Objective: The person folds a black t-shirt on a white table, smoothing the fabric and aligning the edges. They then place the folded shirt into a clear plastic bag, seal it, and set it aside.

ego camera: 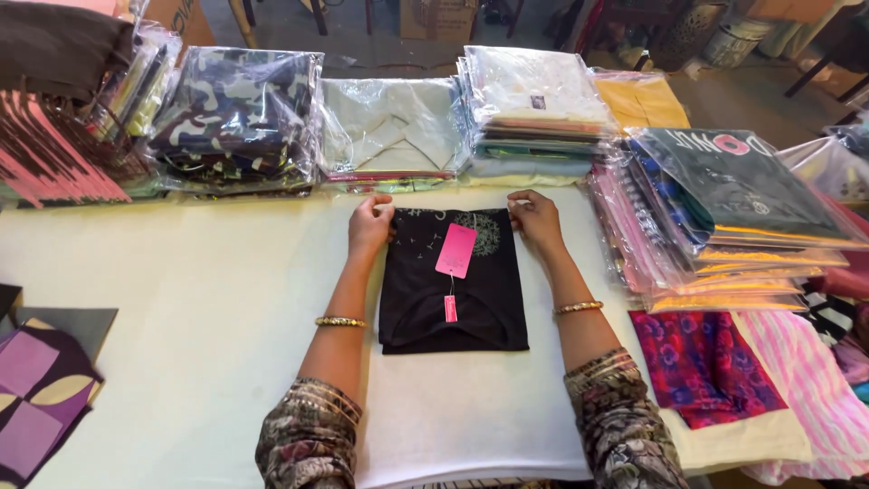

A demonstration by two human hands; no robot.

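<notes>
A folded black garment (pixel 453 299) with a pale print lies on the white table (pixel 208 299) in front of me. A pink hang tag (pixel 455 251) and a smaller pink tag (pixel 450 309) rest on top of it. My left hand (pixel 370 224) grips the garment's far left corner. At the far right corner, my right hand (pixel 533 217) pinches the fabric the same way. Both wrists wear gold bangles, and my sleeves are patterned.
Stacks of bagged clothes line the back: camouflage (pixel 237 113), pale green (pixel 389 131), white (pixel 534 104), yellow (pixel 641 100). A tall bagged pile (pixel 724 213) stands right, above red-purple fabric (pixel 701 367). Pink items (pixel 50 158) sit far left, purple patterned cloth (pixel 36 389) lower left.
</notes>
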